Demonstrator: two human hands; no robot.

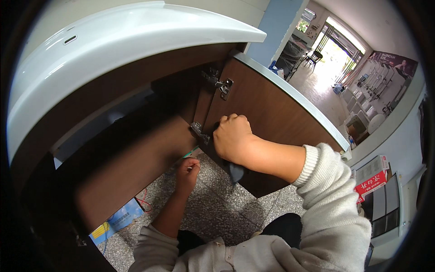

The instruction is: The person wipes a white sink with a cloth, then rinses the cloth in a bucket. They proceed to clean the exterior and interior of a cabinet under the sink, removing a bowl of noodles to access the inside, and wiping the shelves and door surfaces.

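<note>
My right hand [232, 139] is closed in a fist against the inner face of a brown wooden cabinet door [272, 119], which stands swung out. A dark grey-blue cloth [237, 172] hangs out below that fist; the rest of it is hidden by the hand. Two metal hinges, an upper one [224, 88] and a lower one [200, 132], join the door to the vanity cabinet. Lower and to the left, my left hand [188, 170] is by the front edge of the cabinet's bottom board [136, 166]. Its fingers are curled in towards the thumb, and nothing shows in them.
A white ceramic washbasin [136, 40] overhangs the cabinet. On the speckled terrazzo floor [217, 204] lies a blue printed box [125, 216] with a red cord [145, 202] beside it. At right is a red-and-white carton [372, 182]. A black chair [314, 57] stands far back.
</note>
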